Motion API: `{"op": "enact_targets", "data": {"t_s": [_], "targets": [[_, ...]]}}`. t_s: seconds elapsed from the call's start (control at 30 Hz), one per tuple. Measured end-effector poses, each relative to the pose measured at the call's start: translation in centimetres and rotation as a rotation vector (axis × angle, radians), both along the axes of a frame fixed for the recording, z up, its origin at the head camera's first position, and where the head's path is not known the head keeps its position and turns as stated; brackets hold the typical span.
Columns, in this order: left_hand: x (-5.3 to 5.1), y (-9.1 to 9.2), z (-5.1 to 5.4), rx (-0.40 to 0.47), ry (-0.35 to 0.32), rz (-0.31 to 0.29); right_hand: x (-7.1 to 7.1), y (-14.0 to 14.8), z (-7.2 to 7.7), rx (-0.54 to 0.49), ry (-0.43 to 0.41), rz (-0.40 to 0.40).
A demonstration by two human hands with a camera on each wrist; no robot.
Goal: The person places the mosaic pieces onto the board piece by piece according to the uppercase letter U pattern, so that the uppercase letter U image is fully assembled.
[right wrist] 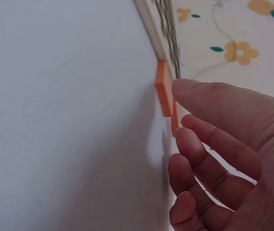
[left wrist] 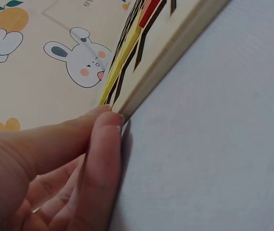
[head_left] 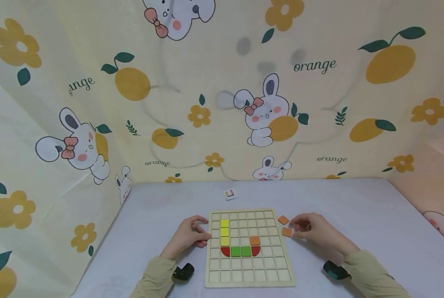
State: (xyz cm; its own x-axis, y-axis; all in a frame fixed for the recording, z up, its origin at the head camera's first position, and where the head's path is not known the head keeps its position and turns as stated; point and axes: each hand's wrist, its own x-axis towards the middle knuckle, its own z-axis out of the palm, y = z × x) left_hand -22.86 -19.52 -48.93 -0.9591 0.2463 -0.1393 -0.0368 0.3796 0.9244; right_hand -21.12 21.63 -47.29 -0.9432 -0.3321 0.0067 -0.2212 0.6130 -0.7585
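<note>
A wooden grid board [head_left: 249, 278] lies on the table, holding yellow square tiles [head_left: 225, 232] in a column, green tiles [head_left: 240, 251], red quarter-round tiles [head_left: 225, 251] and one orange tile [head_left: 255, 240]. At its left rim, my left hand [head_left: 188, 236] holds the board's edge [left wrist: 151, 72] with thumb and finger tips. Beside the right rim lie two loose orange square tiles, one farther back [head_left: 283, 220] and one nearer [head_left: 287, 232]. My right hand [head_left: 315, 229] is over the table with loosely bent fingers, its thumb tip close to the nearer tile [right wrist: 164, 89]; contact is unclear.
A small picture card [head_left: 230, 194] with a coloured pattern lies behind the board. Patterned cloth [head_left: 207, 82] with rabbits and oranges hangs behind the table [head_left: 162, 198] and along its sides. A dark wrist device [head_left: 335, 271] sits on each forearm.
</note>
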Motion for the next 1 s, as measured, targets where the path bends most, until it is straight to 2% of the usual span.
{"op": "enact_targets", "data": {"t_s": [0.1,0.27,0.63,0.83,1.0], "targets": [[0.0,0.1,0.0,0.002,-0.008,0.001,-0.1,0.0,-0.3,0.022,-0.002,0.007],[-0.1,0.2,-0.1,0.001,-0.010,0.003,-0.2,-0.2,-0.5,0.054,0.041,0.032],[-0.1,0.2,-0.2,0.000,-0.010,0.006,-0.7,-0.4,-1.2,0.063,0.061,0.023],[-0.1,0.3,0.0,-0.002,-0.013,0.012,-0.4,-0.5,-0.3,0.057,0.055,0.004],[-0.1,0.3,0.0,-0.006,-0.013,0.016,-0.8,-0.6,0.5,0.030,0.116,0.028]]}}
